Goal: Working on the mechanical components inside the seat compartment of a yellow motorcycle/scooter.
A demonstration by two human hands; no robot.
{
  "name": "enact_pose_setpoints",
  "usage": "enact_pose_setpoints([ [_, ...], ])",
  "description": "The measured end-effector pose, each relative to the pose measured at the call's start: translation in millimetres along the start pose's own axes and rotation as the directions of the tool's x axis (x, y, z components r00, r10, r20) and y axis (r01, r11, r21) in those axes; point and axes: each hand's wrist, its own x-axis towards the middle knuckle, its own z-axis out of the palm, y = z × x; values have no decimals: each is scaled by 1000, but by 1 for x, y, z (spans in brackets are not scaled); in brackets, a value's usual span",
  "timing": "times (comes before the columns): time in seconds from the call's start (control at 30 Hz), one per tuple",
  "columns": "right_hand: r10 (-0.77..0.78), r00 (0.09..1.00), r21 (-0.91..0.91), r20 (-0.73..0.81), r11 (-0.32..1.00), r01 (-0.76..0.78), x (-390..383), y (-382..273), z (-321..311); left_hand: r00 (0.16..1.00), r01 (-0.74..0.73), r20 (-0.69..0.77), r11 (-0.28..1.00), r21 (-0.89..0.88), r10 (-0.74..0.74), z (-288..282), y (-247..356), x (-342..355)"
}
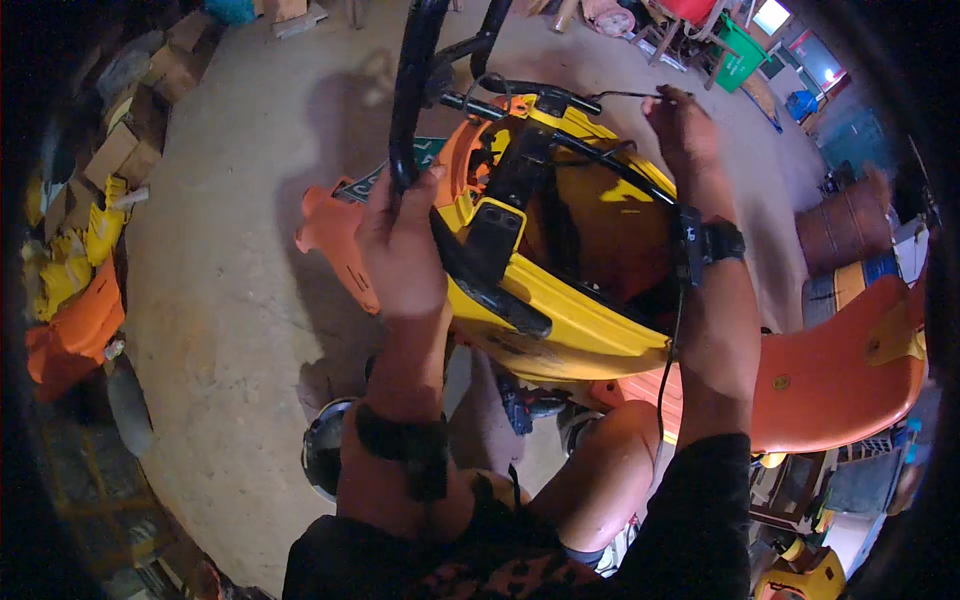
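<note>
My left hand (405,235) is closed around a thick black bent tube (405,105) at the left of a yellow and orange vehicle body (540,300). Up and to the right, my right hand (675,130) pinches the end of a thin black cable (620,93) leading from the bar at the front of the body. A black central column (525,170) runs through the yellow shell, beside an orange front panel (335,240) with a plate on it. A dark device (720,240) is strapped on my right wrist.
An orange seat-like part (820,400) lies at the right near a rusty drum (845,230). Cardboard boxes (120,150) and loose orange panels (75,340) line the left side. A green bin (740,55) stands at the back right. A dark round object (325,445) sits by my legs.
</note>
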Motion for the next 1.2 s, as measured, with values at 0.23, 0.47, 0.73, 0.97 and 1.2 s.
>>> enact_pose_setpoints([
  [0.23, 245, 947, 217, 208, 933, -289, -21, -7, 4, 997, -35, -62, 992, 117, 43, 4, 11, -8],
  [0.47, 120, 978, 76, 170, 988, -135, -24, -11, -3, 996, 86, -3, 992, -94, -87, 2, 1, -3],
  [0.73, -108, 969, 173, 224, 982, 70, -25, -21, 7, 997, 70, 21, 996, -57, -68, -1, 1, -2],
  [0.97, -115, 905, 129, 409, 989, 67, -30, -31, 23, 999, 46, 19, 998, -38, -45, -7, 2, 2],
  [1.2, -158, 865, 59, 477, 987, 147, -32, -35, 25, 999, -13, 32, 1000, -11, 14, -3, 3, -5],
])
